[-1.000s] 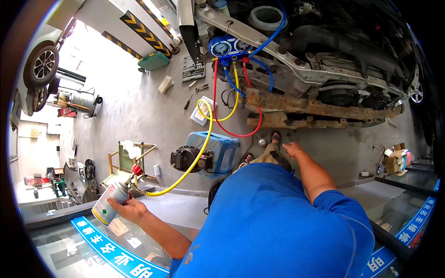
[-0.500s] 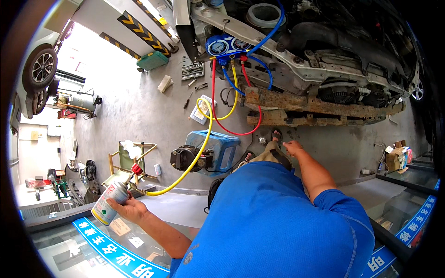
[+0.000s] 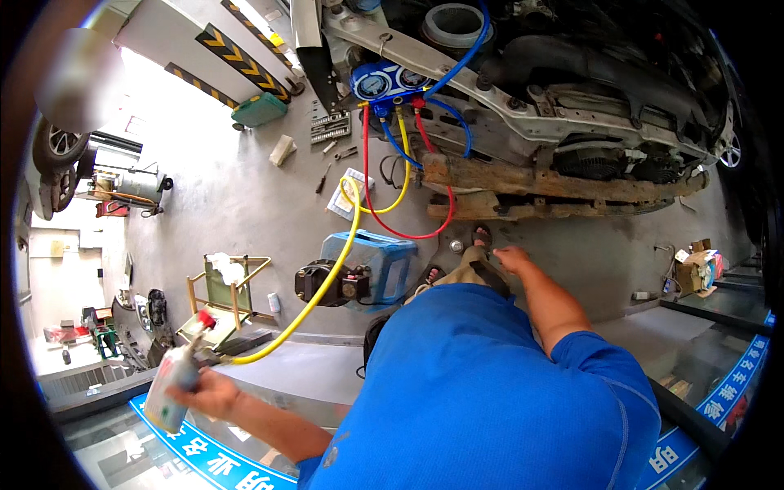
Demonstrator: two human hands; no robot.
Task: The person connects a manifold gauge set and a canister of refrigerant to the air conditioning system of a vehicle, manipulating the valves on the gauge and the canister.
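My left hand point(image 3: 211, 394) is closed around a white refrigerant can point(image 3: 170, 390), which is tilted and smeared by motion. A can-tap valve with a red knob point(image 3: 206, 319) sits on its top, and a yellow hose point(image 3: 311, 301) runs from there. That hose leads to a blue manifold gauge set point(image 3: 389, 81) on the car's front end. Red point(image 3: 367, 170) and blue point(image 3: 451, 72) hoses also join the gauges. Beside my leg hangs my right hand point(image 3: 513, 260), its fingers loosely bent and nothing seen in them.
A vacuum pump point(image 3: 329, 282) stands against a blue plastic container point(image 3: 396, 260) before me. The car's rusty bumper beam point(image 3: 563, 181) crosses ahead. Left are a folding chair point(image 3: 222, 292) and a spray can point(image 3: 274, 303). A socket set point(image 3: 330, 127) and screwdriver point(image 3: 323, 178) lie on the floor.
My left hand has moved slightly left and down with the can, drawing the yellow hose's end along. The view has shifted a little; my right hand stays beside my leg.
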